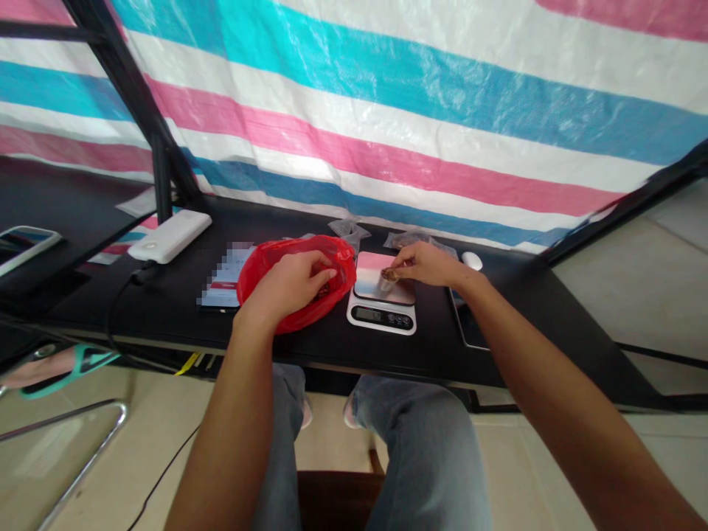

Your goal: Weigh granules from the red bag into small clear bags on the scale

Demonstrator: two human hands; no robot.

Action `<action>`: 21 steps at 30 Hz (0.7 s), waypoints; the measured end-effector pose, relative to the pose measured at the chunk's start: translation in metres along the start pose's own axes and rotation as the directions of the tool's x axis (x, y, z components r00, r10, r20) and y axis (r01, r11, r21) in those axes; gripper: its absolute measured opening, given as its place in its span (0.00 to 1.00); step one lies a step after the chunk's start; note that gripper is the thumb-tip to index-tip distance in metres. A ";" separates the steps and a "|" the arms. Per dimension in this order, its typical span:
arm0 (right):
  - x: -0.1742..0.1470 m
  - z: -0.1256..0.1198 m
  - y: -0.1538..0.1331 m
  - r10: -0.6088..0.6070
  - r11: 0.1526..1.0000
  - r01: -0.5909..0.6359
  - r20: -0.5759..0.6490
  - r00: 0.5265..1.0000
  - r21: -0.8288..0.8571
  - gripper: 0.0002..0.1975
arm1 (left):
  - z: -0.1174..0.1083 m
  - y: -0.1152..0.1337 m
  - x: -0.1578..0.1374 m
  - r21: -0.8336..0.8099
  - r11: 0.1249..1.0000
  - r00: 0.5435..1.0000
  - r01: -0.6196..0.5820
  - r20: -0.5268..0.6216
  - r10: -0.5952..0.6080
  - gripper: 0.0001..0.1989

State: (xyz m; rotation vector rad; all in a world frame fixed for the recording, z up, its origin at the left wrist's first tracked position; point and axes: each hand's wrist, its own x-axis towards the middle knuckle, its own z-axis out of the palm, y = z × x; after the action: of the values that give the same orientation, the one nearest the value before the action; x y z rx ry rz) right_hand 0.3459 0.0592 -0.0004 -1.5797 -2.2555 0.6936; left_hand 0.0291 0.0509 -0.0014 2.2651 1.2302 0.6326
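Note:
A red plastic bag (pixel 259 276) stands with its mouth spread wide, and dark brown bits (pixel 322 292) show inside it. My left hand (pixel 296 282) reaches into the opening with its fingers curled in; whatever is between them is hidden. To the right of the bag lies a white kitchen scale (pixel 381 316) with a pink and pale top. On its plate sits a small clear cup (pixel 387 282) filled with brown bits. My right hand (pixel 428 263) is closed at the cup's rim, its thumb and fingertips pinched there. The scale's display is too small to read.
Clear plastic bags (pixel 412 240) lie behind the scale. At right are a white mouse-shaped object (pixel 472 260) and a dark flat device (pixel 467 321). A white power bank (pixel 170 236) with a cable lies at left. A striped sheet (pixel 387 140) hangs behind the black table (pixel 310 350).

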 end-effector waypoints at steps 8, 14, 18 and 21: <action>-0.019 0.000 0.000 0.101 0.950 -0.035 -0.199 0.975 0.309 0.20 | -0.002 -0.003 0.000 0.024 0.999 0.999 0.030 0.017 -0.030 0.14; -0.025 0.003 -0.011 0.082 0.941 -0.051 -0.077 0.994 0.336 0.19 | -0.001 0.000 0.000 0.017 1.000 1.000 0.027 0.016 -0.027 0.14; -0.025 0.000 -0.012 0.096 0.955 -0.064 -0.098 0.991 0.290 0.18 | -0.001 0.001 0.000 0.013 0.999 0.999 0.032 0.025 -0.032 0.15; -0.026 -0.001 -0.014 0.103 0.962 -0.075 -0.095 0.990 0.263 0.18 | -0.002 0.002 0.000 0.031 0.998 0.998 0.047 0.044 -0.049 0.16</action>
State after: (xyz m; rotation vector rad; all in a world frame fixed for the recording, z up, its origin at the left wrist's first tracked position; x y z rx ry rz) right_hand 0.3441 0.0310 0.0086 -1.5578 -1.9369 0.8663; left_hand 0.0289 0.0502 0.0017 2.2542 1.2759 0.5461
